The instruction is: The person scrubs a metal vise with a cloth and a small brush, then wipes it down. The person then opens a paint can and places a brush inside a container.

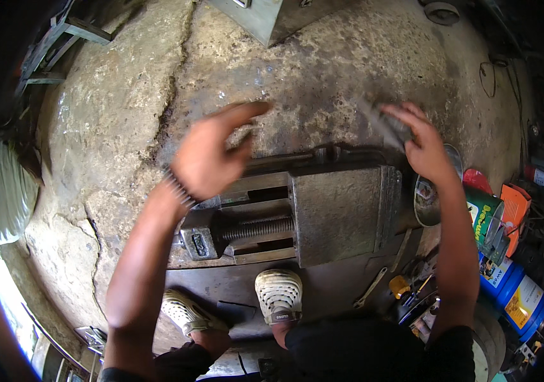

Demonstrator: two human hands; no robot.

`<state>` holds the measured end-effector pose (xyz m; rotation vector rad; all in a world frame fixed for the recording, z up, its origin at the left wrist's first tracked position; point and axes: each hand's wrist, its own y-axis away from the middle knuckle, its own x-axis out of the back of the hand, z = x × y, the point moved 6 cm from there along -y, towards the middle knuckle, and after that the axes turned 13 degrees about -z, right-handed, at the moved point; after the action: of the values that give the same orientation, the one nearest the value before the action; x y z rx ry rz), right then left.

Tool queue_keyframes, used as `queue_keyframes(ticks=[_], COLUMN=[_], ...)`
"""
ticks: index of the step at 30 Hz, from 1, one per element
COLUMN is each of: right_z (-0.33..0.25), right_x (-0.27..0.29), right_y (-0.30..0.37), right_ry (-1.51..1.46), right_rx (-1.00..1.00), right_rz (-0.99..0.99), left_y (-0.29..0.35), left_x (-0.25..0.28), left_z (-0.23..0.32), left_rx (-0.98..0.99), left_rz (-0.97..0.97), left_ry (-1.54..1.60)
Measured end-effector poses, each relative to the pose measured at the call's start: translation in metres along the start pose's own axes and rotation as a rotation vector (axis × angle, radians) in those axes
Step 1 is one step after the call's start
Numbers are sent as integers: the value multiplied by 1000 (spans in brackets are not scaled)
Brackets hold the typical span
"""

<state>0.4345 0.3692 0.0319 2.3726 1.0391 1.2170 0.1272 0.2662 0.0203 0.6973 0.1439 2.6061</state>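
A heavy machine vise (342,213) lies in front of my feet, its threaded screw (256,229) showing along the left half. Over the left end of the vise hovers my left hand (214,153), blurred by motion, with thumb and forefinger apart and nothing between them. Past the vise's far right corner, my right hand (422,140) pinches a flat grey strip (386,127) between thumb and fingers. Motion smears the strip, so its exact kind does not show. Neither hand appears to touch the vise.
An oval metal pan (428,207) stands right of the vise. Nearer lies a wrench (370,288). A blue bucket (523,299), a green container (485,219) and an orange object (514,210) crowd the right. A grey metal box (265,25) juts in at the far edge.
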Motion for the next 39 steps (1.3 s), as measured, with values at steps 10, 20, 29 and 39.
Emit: queue_keyframes(ticks=[10, 20, 29, 39], right_z=[4, 50, 121, 95], right_x=[-62, -55, 10, -19], right_y=[-42, -47, 51, 11], right_ry=[469, 650, 422, 113], right_rx=[-376, -365, -657, -401], right_rz=[-843, -749, -326, -143], left_y=[201, 212, 248, 191], left_x=[-29, -22, -3, -12], left_z=[-74, -86, -107, -90], left_rx=[469, 392, 418, 279], left_rz=[571, 699, 767, 650], left_ry=[252, 276, 262, 343])
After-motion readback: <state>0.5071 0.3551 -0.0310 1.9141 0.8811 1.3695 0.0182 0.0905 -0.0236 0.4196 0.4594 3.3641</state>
